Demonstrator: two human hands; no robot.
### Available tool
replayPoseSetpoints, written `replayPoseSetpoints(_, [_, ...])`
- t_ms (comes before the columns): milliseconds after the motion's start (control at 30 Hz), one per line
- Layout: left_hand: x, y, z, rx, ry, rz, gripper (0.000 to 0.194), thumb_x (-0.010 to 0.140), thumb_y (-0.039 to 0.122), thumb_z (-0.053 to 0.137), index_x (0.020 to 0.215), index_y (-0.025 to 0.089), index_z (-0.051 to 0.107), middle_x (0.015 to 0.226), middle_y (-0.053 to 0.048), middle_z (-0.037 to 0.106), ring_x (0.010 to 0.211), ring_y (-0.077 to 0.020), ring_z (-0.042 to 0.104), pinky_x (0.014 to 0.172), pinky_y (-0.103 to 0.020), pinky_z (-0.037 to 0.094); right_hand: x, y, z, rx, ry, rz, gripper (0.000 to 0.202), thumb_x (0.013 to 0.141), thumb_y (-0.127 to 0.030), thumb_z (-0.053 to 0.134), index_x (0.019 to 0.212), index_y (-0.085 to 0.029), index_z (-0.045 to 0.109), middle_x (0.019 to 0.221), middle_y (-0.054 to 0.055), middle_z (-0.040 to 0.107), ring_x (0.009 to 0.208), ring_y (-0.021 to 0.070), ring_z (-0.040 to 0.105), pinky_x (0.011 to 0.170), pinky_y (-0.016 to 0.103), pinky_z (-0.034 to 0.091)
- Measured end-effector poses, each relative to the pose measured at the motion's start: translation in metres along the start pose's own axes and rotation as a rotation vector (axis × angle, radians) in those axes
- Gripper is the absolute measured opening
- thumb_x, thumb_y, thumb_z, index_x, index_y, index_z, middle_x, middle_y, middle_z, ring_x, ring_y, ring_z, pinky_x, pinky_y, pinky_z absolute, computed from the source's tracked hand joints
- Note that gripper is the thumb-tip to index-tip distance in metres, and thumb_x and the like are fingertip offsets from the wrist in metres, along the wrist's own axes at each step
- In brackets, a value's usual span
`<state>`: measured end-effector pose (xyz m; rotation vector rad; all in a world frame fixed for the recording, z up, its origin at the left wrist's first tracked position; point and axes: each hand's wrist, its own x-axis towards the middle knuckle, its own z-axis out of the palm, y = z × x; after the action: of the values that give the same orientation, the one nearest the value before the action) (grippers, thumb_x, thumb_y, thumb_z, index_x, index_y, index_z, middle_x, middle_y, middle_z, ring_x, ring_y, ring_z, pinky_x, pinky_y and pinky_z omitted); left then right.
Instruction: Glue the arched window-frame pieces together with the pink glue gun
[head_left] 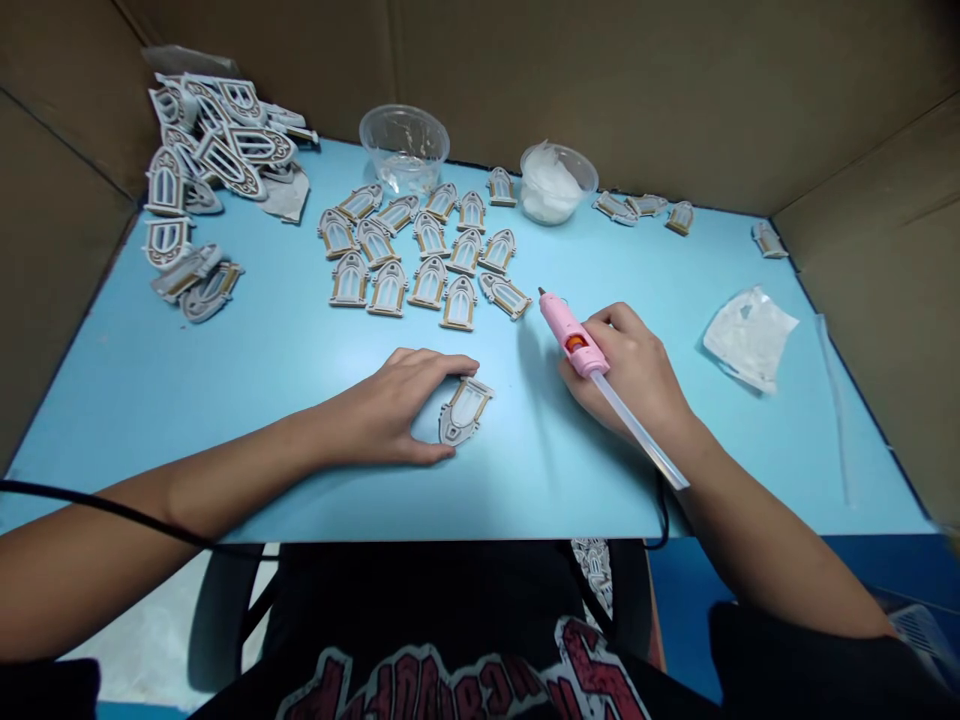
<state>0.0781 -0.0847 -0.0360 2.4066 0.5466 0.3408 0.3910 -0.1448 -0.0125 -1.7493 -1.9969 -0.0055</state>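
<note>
My left hand (pixel 405 405) spans a miniature arched window (pixel 466 408), grey and white with gold sides. Its thumb and index finger are at the two ends of the piece, which lies at or just above the table with its arch toward me. In my right hand (pixel 630 365) is a pink hot glue gun (pixel 574 335), the fingers wrapped round its handle. The nozzle points up and left, apart from the window, and a clear glue stick (pixel 641 430) sticks out of the back. Several similar arched windows (pixel 429 283) lie in loose rows beyond my hands.
Larger white window frames (pixel 225 140) are heaped at the back left. Two clear plastic tubs (pixel 405 150) (pixel 559 185) stand at the back, the right one holding white material. A white sheet (pixel 750 338) and a clear stick (pixel 836 410) lie right. Cardboard walls (pixel 675 90) enclose the blue table.
</note>
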Motion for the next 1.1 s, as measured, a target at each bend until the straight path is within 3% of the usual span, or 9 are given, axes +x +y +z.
replayPoseSetpoints(133, [-0.011, -0.004, -0.002, 0.021, -0.001, 0.0, 0.087, 0.088, 0.052, 0.077, 0.16, 0.025, 0.035, 0.154, -0.014, 0.055, 0.141, -0.0364, 0.052, 0.118, -0.052, 0.042, 0.001, 0.002, 0.001, 0.028, 0.004, -0.002, 0.012, 0.079, -0.029, 0.064, 0.076, -0.023, 0.054, 0.091, 0.006, 0.057, 0.062, 0.0155, 0.047, 0.058, 0.035, 0.038])
replayPoseSetpoints(300, [-0.048, -0.022, -0.024, 0.08, 0.004, -0.057, 0.095, 0.087, 0.063, 0.078, 0.162, 0.027, 0.033, 0.158, -0.014, 0.052, 0.143, -0.0383, 0.051, 0.12, -0.054, 0.044, 0.0, 0.003, 0.003, 0.041, 0.001, -0.01, 0.012, 0.079, -0.028, 0.064, 0.076, -0.024, 0.054, 0.091, 0.006, 0.057, 0.063, 0.0167, 0.049, 0.059, 0.035, 0.038])
replayPoseSetpoints(433, [-0.078, -0.028, -0.041, 0.122, 0.045, -0.13, 0.09, 0.09, 0.068, 0.073, 0.162, 0.029, 0.035, 0.157, -0.012, 0.052, 0.143, -0.037, 0.053, 0.12, -0.053, 0.046, 0.001, 0.002, 0.003, 0.034, 0.003, 0.0, 0.011, 0.078, -0.029, 0.064, 0.076, -0.024, 0.054, 0.091, 0.006, 0.058, 0.066, 0.0182, 0.051, 0.06, 0.036, 0.04])
replayPoseSetpoints(533, [-0.084, -0.025, -0.045, 0.134, 0.063, -0.141, 0.087, 0.092, 0.07, 0.069, 0.161, 0.028, 0.036, 0.157, -0.012, 0.053, 0.143, -0.0357, 0.053, 0.121, -0.051, 0.044, 0.002, 0.0, 0.002, 0.048, 0.0, 0.016, 0.01, 0.078, -0.03, 0.063, 0.075, -0.024, 0.055, 0.09, 0.006, 0.057, 0.067, 0.0189, 0.052, 0.061, 0.036, 0.041])
replayPoseSetpoints(667, [-0.068, -0.022, -0.037, 0.156, -0.025, -0.095, 0.09, 0.091, 0.066, 0.073, 0.161, 0.023, 0.036, 0.159, -0.015, 0.052, 0.146, -0.0379, 0.05, 0.123, -0.052, 0.041, 0.003, -0.004, 0.002, 0.074, 0.01, 0.027, 0.009, 0.078, -0.031, 0.062, 0.077, -0.024, 0.056, 0.092, 0.006, 0.059, 0.067, 0.0188, 0.053, 0.061, 0.036, 0.042])
replayPoseSetpoints(833, [-0.032, -0.015, -0.016, 0.1, -0.032, -0.019, 0.098, 0.088, 0.065, 0.075, 0.163, 0.021, 0.031, 0.161, -0.018, 0.048, 0.148, -0.0393, 0.046, 0.123, -0.053, 0.039, 0.005, -0.006, 0.003, 0.067, 0.021, 0.021, 0.009, 0.078, -0.031, 0.06, 0.075, -0.024, 0.055, 0.091, 0.006, 0.059, 0.068, 0.0193, 0.053, 0.064, 0.036, 0.043])
replayPoseSetpoints(967, [-0.007, -0.003, -0.003, 0.103, -0.038, 0.0, 0.101, 0.086, 0.066, 0.077, 0.162, 0.018, 0.032, 0.153, -0.02, 0.053, 0.142, -0.0407, 0.049, 0.118, -0.056, 0.042, 0.005, -0.005, 0.004, 0.086, 0.034, 0.036, 0.009, 0.079, -0.032, 0.06, 0.077, -0.024, 0.057, 0.092, 0.007, 0.06, 0.068, 0.0196, 0.054, 0.065, 0.037, 0.044])
replayPoseSetpoints(1100, [0.007, 0.008, 0.006, 0.056, -0.044, 0.078, 0.078, 0.099, 0.046, 0.065, 0.162, 0.016, 0.031, 0.144, -0.02, 0.058, 0.133, -0.0357, 0.056, 0.112, -0.052, 0.049, 0.006, -0.003, 0.003, 0.108, 0.055, 0.015, 0.008, 0.078, -0.029, 0.062, 0.076, -0.025, 0.056, 0.092, 0.006, 0.06, 0.068, 0.0197, 0.053, 0.064, 0.037, 0.044])
